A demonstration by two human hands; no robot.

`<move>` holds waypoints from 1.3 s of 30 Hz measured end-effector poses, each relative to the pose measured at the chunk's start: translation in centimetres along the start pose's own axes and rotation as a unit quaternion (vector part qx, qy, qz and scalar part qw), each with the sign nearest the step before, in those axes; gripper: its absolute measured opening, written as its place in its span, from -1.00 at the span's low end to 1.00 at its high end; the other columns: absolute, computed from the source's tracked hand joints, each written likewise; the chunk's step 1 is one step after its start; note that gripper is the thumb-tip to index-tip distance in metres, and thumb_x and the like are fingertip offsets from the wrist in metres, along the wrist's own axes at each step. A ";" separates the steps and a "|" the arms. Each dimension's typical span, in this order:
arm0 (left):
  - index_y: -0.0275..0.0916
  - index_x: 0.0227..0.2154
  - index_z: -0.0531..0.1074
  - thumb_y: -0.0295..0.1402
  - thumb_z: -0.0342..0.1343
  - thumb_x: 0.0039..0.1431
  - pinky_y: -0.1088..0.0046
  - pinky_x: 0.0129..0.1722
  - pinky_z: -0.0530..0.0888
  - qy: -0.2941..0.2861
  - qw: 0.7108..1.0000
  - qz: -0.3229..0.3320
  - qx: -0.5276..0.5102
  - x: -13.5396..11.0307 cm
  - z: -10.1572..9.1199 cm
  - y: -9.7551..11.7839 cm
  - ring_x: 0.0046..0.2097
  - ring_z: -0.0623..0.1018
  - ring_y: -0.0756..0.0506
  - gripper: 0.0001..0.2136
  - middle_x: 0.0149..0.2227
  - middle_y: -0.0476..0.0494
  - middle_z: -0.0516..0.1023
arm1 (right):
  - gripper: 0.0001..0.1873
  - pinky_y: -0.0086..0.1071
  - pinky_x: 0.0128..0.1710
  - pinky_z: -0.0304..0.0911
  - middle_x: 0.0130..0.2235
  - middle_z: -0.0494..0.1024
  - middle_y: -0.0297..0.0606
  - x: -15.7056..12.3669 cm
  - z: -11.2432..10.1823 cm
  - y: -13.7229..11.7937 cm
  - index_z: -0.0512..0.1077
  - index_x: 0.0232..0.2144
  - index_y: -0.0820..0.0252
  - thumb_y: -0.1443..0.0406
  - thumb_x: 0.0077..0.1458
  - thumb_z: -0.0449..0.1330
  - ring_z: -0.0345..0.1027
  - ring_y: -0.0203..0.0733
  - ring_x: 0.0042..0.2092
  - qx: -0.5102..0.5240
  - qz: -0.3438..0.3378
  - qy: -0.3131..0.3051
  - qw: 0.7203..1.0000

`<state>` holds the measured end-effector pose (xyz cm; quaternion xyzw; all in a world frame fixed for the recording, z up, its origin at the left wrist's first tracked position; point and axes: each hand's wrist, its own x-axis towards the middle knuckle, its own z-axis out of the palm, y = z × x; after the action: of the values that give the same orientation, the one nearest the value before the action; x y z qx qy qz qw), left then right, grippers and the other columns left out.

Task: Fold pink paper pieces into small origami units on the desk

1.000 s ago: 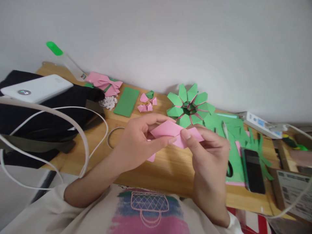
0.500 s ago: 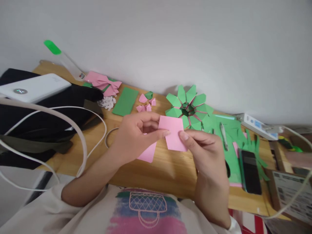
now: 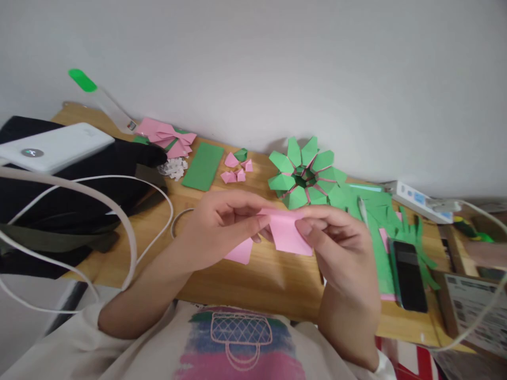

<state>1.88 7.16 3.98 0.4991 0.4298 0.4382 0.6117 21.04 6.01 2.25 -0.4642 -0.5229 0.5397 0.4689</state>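
Both hands hold a small pink paper square (image 3: 285,233) just above the wooden table (image 3: 253,274). My left hand (image 3: 219,229) pinches its left side between thumb and fingers. My right hand (image 3: 340,248) pinches its right side, with the upper part of the sheet folded over toward me. Another pink paper piece (image 3: 240,252) lies on the table under my left hand. Behind my hands sits a green folded paper flower ring (image 3: 303,177) with pink showing inside.
Black bag (image 3: 59,206) with a white power bank (image 3: 55,145) and white cables (image 3: 119,211) at left. Green paper strip (image 3: 204,166), small folded pink pieces (image 3: 235,171) and a pink bow (image 3: 168,137) at back. Green paper sheets (image 3: 372,211), black phone (image 3: 410,274), power strip (image 3: 418,200), box (image 3: 471,306) at right.
The pink sheet was turned from a wide diamond to an upright flat square, and now its top half is bent over toward me. My hands stayed over the same spot.
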 end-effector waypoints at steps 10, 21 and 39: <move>-0.20 -0.46 0.58 -0.28 0.15 0.11 0.54 -0.52 0.46 0.018 0.997 -0.033 0.066 -0.7 0.2 0.5 -0.45 0.55 -0.03 -0.84 -0.48 -0.06 0.62 | -0.62 -0.46 -0.50 0.23 -0.44 0.61 -0.46 -0.7 0.3 -1.3 0.61 -0.29 -0.15 0.50 0.09 0.19 0.35 -0.36 -0.47 -0.136 -0.102 -0.013 0.985; -0.21 -0.47 0.58 -0.34 0.25 0.02 0.57 -0.61 0.40 0.018 0.992 -0.043 0.115 -0.6 0.3 0.1 -0.52 0.50 0.00 -0.93 -0.49 -0.04 0.60 | -0.87 -0.50 -0.60 0.33 -0.57 0.55 -0.39 0.2 0.7 -1.1 0.56 -0.49 0.12 0.24 0.06 0.30 0.38 -0.35 -0.60 -0.009 0.055 -0.026 0.998; -0.28 -0.55 0.52 -0.37 0.18 0.02 0.60 -0.54 0.34 -0.034 0.988 -0.088 0.123 1.0 0.0 -1.6 -0.50 0.48 0.04 -0.88 -0.54 -0.04 0.56 | -0.86 -0.51 -0.63 0.24 -0.64 0.50 -0.39 1.4 0.3 0.5 0.53 -0.54 0.17 0.25 -0.02 0.32 0.33 -0.37 -0.62 -0.033 0.076 -0.047 0.995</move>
<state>2.31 7.95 2.31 0.5452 0.5021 0.3090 0.5959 20.55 7.32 1.72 -0.4915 -0.5252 0.5774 0.3862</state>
